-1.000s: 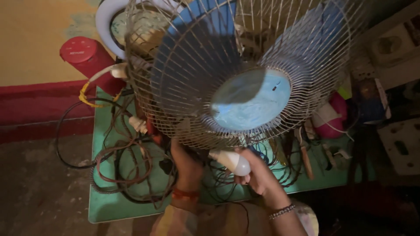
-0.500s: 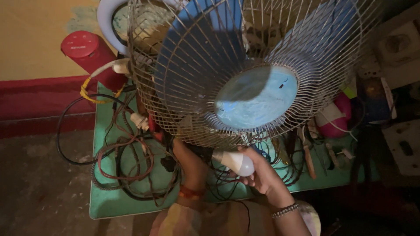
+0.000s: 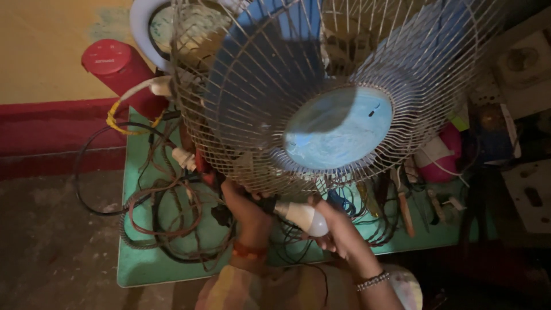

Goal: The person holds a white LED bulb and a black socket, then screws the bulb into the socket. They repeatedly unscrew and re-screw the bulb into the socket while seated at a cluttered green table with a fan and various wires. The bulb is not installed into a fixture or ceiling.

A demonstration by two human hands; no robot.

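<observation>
Under the fan guard (image 3: 321, 92), near the green worktop (image 3: 143, 270), the right hand (image 3: 338, 229) grasps a white bulb (image 3: 304, 217); left hand (image 3: 244, 204) steadies its socket, grip unclear. Seating looks unfinished.

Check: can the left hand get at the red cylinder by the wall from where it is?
Probably not directly. The left hand sits under the fan cage, and the cage and tangled cables lie between it and the red cylinder.
</observation>
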